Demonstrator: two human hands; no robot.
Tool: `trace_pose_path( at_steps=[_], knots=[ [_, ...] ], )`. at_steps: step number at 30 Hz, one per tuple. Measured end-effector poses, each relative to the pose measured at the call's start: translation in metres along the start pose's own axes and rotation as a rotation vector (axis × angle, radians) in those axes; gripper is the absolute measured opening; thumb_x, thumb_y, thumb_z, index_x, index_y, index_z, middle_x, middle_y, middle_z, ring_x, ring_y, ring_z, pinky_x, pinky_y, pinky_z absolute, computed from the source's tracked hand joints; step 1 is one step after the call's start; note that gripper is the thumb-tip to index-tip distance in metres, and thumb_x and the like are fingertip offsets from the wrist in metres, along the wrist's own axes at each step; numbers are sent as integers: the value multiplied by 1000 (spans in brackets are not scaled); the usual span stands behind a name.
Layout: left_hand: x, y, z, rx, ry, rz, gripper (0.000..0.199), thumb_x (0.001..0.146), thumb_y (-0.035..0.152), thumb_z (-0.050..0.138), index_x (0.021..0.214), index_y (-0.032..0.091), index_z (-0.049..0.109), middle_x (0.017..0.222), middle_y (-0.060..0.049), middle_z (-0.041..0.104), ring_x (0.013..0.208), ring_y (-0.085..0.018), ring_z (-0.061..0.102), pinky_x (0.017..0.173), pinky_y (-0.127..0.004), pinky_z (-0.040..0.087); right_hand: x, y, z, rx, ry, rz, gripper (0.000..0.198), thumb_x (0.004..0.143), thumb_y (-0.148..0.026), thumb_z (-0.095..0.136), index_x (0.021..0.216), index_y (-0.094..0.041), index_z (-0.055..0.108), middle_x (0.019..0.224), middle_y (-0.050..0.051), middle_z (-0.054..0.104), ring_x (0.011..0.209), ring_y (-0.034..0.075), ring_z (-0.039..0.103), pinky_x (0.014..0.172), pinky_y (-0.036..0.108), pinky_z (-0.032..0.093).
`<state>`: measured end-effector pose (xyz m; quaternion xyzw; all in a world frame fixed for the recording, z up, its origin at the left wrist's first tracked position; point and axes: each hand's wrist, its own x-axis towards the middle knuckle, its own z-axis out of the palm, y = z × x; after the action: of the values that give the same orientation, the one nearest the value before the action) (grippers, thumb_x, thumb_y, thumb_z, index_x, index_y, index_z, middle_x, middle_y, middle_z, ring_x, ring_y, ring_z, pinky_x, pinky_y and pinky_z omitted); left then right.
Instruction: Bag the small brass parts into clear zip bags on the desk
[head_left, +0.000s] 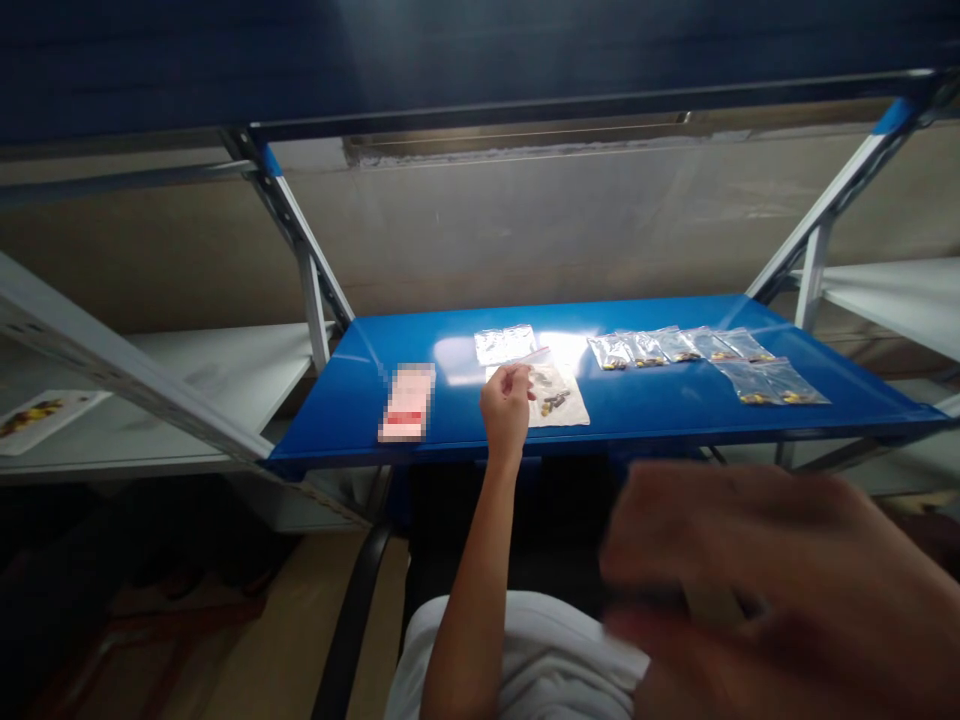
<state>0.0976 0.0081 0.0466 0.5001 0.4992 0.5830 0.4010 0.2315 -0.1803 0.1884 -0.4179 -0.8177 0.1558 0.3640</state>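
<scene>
My left hand (507, 396) is above the front middle of the blue table, with its fingers curled in a pinch. It overlaps the left side of a clear zip bag (541, 360) and a whitish sheet (574, 408), where small dark and yellowish pieces (555, 402) lie. Whether the fingertips grip the bag or a small piece is hidden. Large and close to the camera at lower right, my right hand (765, 570) is smeared by motion, so its fingers cannot be made out. Behind my left hand lies a shiny clear packet (504, 345).
Several clear zip bags with small yellow and dark pieces (681, 348) lie along the right of the blue table (360, 400). A blurred-out pink item (409, 402) is at left. Metal shelf posts (300, 230) flank the table, and a blue shelf (480, 60) hangs overhead.
</scene>
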Motion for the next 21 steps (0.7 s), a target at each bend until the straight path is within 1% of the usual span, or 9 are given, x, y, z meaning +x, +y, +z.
trace_pose_path(
  at_steps=[1,2,4,6,8,10,12,15,21],
  knots=[
    [1,1,-4,0,5,33,22,99,30,58,96,18,78,78,-1,74,67,-13,68,67,-23,53,19,18,-1,60,28,48,12,92,-43,74,84,-37,79,67,2,71,56,18,62,48,31,48],
    [1,3,-8,7,0,68,24,100,31,58,98,19,78,80,-2,75,70,-14,69,70,-24,55,36,39,2,108,95,112,25,95,-49,70,79,-31,77,66,3,69,55,17,61,48,30,47],
    [-1,7,-13,39,-33,131,26,103,35,59,104,20,80,85,-2,78,78,-16,72,78,-26,56,61,82,19,213,279,301,42,96,-60,65,73,-25,71,62,4,66,54,17,60,45,27,43],
    [-4,12,-15,72,-85,179,26,103,37,62,111,23,81,95,-4,81,90,-18,74,82,-28,56,74,115,43,353,418,455,49,94,-68,64,79,-22,71,65,5,68,56,17,62,43,26,41],
    [-8,14,-14,90,-144,232,27,103,40,64,118,26,81,110,-5,81,100,-20,75,81,-28,57,77,135,64,452,463,517,52,90,-71,68,85,-20,72,71,7,72,63,19,68,45,25,44],
    [-11,14,-11,105,-197,303,28,104,42,63,122,28,80,119,-6,79,105,-20,74,79,-27,57,77,142,77,496,496,538,54,86,-73,71,88,-18,73,76,9,75,68,21,72,51,26,49],
    [-12,12,-8,124,-227,373,29,105,43,61,123,29,80,119,-7,78,106,-19,73,79,-27,58,75,145,81,493,520,550,54,82,-72,75,87,-18,73,77,10,77,69,22,73,55,27,52],
    [-12,9,-5,147,-252,429,30,106,41,58,123,28,79,119,-8,76,108,-19,72,81,-28,59,73,148,78,479,521,555,49,81,-66,78,86,-18,72,75,8,76,68,22,73,56,27,52],
    [-16,18,-7,88,-333,469,31,99,34,71,130,31,76,129,-8,72,118,-21,68,81,-28,58,70,156,70,520,485,486,37,85,-58,74,87,-21,70,76,4,74,71,19,70,56,26,50]
  ],
)
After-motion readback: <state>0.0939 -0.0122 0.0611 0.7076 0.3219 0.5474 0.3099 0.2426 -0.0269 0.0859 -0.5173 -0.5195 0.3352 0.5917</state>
